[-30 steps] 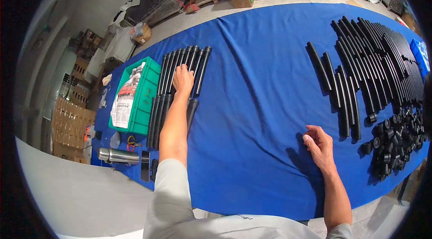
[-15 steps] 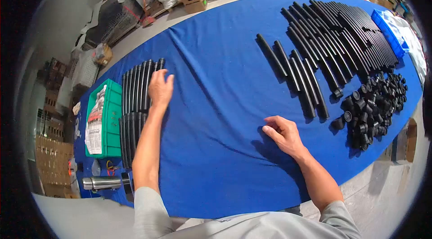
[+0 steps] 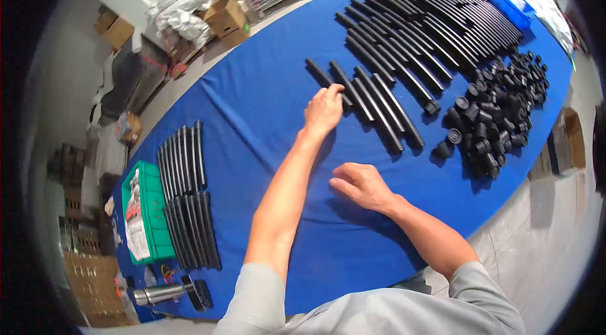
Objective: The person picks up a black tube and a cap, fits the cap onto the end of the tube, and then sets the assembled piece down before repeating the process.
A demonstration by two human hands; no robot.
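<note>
My left hand (image 3: 324, 110) is at the leftmost black tube (image 3: 317, 71) of a small loose group, its fingers curled over the tube's middle. The tube lies slanted on the blue cloth, and part of it is hidden under the hand. Just right of it lie several similar black tubes (image 3: 379, 103). My right hand (image 3: 365, 187) hovers above the cloth near my body, loosely bent, with the thumb apart from the fingers and nothing visible in it. At the left, two rows of black tubes (image 3: 183, 161) lie side by side.
A blue cloth (image 3: 252, 114) covers the table. Far right are many black tubes (image 3: 435, 13), a heap of black caps (image 3: 492, 114) and a blue crate (image 3: 499, 0). A green crate (image 3: 159, 221), a steel flask (image 3: 158, 294) and a phone (image 3: 192, 293) stand or lie left.
My left hand has moved from the tube rows at the left across to the loose tubes and closed on one. The view has swung right; my right hand stays above the cloth.
</note>
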